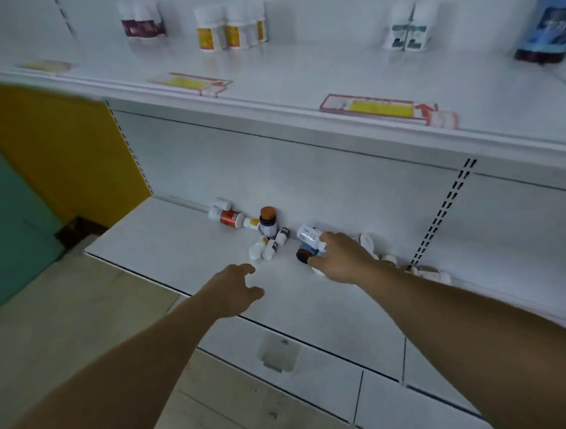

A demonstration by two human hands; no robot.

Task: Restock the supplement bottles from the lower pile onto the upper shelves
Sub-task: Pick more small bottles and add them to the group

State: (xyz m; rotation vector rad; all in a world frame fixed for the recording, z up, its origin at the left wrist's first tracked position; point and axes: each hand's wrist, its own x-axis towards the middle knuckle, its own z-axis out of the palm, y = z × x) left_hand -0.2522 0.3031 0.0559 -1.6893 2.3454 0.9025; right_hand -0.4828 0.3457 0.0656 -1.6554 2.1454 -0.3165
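Observation:
A loose pile of supplement bottles (266, 239) lies along the back of the lower shelf (183, 248); a dark bottle with an orange cap (268, 221) stands upright among white ones on their sides. My right hand (341, 260) reaches over a blue-labelled dark bottle (306, 251) and a white bottle (310, 235), fingertips at them; a firm grip is not visible. My left hand (238, 292) hovers above the shelf front, fingers loosely spread, holding nothing. The upper shelf (299, 89) carries upright bottles in small groups, yellow-labelled ones (228, 30) among them.
More white bottles (426, 273) lie behind my right forearm. Price tags (384, 108) sit on the upper shelf's front edge. A blue package (549, 24) stands at the far right. A yellow and green panel (46, 157) borders the left; tiled floor below.

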